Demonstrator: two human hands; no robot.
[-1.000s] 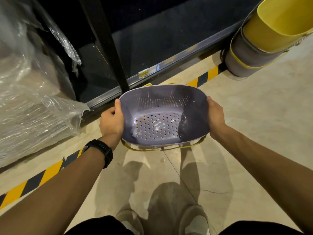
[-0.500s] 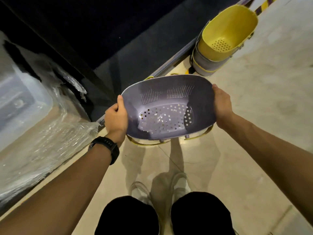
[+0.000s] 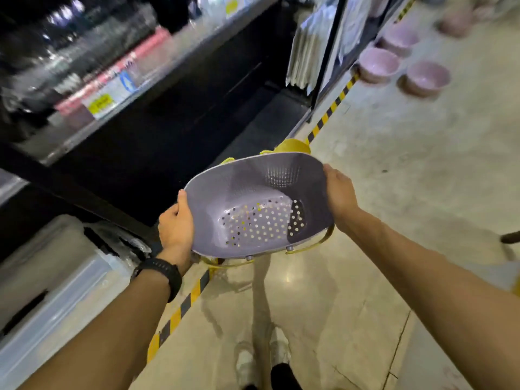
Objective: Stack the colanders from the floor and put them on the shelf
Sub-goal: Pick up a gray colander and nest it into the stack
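Head view: purple perforated colander (image 3: 253,198) (perhaps yellow-trimmed underneath)

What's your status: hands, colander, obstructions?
Left hand, right hand grip purple colander by its ends. Held above floor, not shelved yet. Yellow colander just beyond; path to shelf looks open.

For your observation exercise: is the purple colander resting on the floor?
No, the left hand and right hand hold the purple colander up above the floor.
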